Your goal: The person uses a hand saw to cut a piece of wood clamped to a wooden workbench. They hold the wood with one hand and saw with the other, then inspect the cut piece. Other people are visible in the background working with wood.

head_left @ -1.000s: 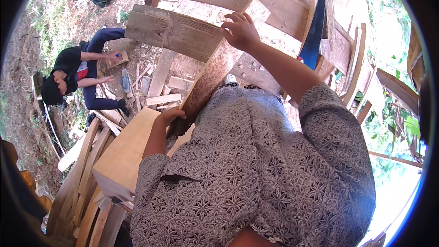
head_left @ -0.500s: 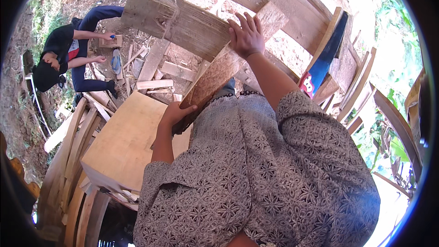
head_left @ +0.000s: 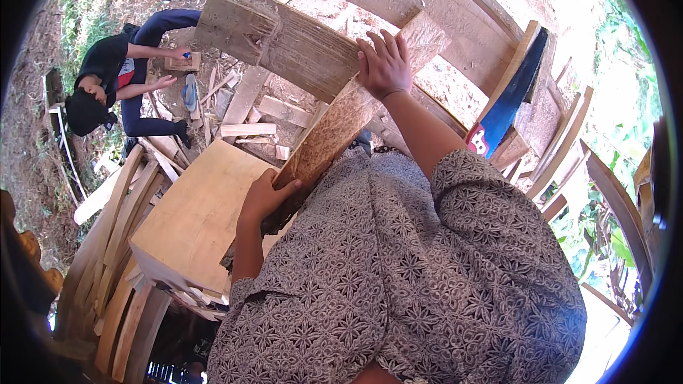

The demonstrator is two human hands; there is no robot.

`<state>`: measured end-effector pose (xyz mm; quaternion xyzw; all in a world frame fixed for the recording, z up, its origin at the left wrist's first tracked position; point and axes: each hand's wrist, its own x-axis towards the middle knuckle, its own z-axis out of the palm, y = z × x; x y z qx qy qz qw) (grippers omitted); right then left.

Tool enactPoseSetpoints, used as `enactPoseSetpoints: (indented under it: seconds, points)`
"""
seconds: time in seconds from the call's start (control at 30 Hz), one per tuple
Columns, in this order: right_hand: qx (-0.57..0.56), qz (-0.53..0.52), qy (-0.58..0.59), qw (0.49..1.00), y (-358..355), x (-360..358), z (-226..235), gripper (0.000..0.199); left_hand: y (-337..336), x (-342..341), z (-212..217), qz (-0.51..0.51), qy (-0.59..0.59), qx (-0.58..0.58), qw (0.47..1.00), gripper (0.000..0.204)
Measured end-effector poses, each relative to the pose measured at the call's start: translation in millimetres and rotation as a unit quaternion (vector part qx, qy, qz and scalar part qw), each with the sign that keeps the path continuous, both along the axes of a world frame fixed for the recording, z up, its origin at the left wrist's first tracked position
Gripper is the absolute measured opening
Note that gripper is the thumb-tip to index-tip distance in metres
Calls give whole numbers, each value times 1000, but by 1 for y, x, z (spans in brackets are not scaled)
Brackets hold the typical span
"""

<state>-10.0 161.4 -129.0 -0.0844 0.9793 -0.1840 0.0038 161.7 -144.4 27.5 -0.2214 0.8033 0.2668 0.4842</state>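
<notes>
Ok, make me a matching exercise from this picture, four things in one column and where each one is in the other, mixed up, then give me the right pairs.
Things:
1. left hand
2. right hand
3. blue board
4. crouching person

Places:
A. on the ground at the far left, by a small wood block
B. leaning among planks at the right
C. gripping the lower end of the rough plank
D. fingers spread on the plank's upper end

Pairs: 1-C, 2-D, 3-B, 4-A
</notes>
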Motion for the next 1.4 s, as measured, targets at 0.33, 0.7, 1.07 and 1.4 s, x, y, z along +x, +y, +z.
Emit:
enactPoseSetpoints:
  seconds: [0.33, 0.7, 1.07, 1.4]
  points:
    - [-39, 3, 21, 999, 2, 6, -3, 40, 88, 5, 88, -130, 174, -268, 939, 57]
    - [-537, 13, -242, 808, 81, -7, 50, 52, 191, -70, 174, -517, 60, -337, 785, 99]
    - [-649, -5, -294, 702, 223, 226, 158, 50, 353, -169, 131, -650, 25, -468, 598, 56]
    - [-722, -143, -284, 615, 309, 350, 142, 52, 242, -107, 218, -663, 191, -366, 625, 112]
